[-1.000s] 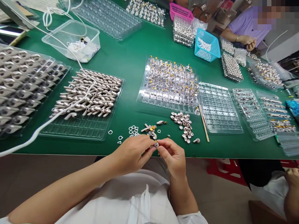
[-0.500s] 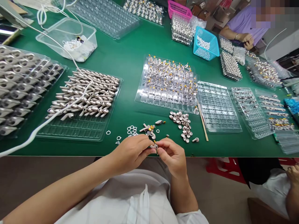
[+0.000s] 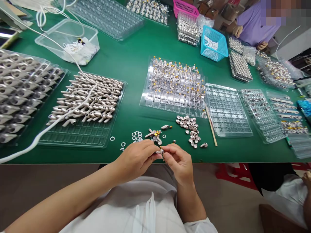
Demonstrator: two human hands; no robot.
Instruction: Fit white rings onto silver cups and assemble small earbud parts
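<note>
My left hand (image 3: pixel 137 158) and my right hand (image 3: pixel 178 160) meet at the near edge of the green table (image 3: pixel 136 64). Both pinch one small earbud part (image 3: pixel 161 151) between their fingertips. Just beyond the fingers lie several loose white rings (image 3: pixel 136 136), a few earbud pieces (image 3: pixel 155 134) and a heap of small round caps (image 3: pixel 190 127). A thin wooden stick (image 3: pixel 211 126) lies to the right of the caps.
A clear tray of beige earbud stems (image 3: pixel 89 100) sits to the left, a tray of assembled parts (image 3: pixel 176 84) ahead, an unfilled clear tray (image 3: pixel 227 110) to its right. A white cable (image 3: pixel 48 127) crosses the left trays. A person in purple (image 3: pixel 255 24) works at the far right.
The view has shifted slightly. My hands keep pinching the same small part at the table edge, with only small finger movement. The far person's hands have moved.
</note>
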